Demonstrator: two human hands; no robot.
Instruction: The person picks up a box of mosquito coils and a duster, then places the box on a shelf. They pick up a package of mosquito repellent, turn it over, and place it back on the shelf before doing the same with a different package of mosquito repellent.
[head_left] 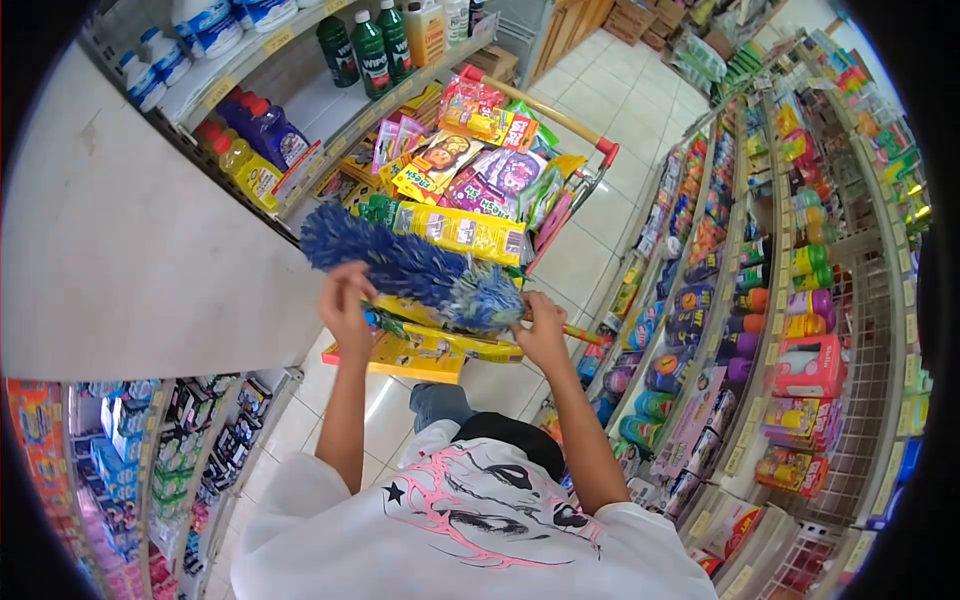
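Duster [415,268] over cart [540,110], tiled shop aisle [610,90]

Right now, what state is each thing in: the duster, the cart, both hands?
Duster: blue, lying across the cart, held at both ends.
Cart: piled high with packets.
Left hand: gripping the duster.
Right hand: on the duster's other end.

Your hands meet a blue duster [415,268] lying across a full cart [470,170] at 12 o'clock. Open tiled floor [610,120] runs toward 1 o'clock. Packed shelves [760,300] wall you in at 3 o'clock, a shelf end panel [130,250] at 9 o'clock.
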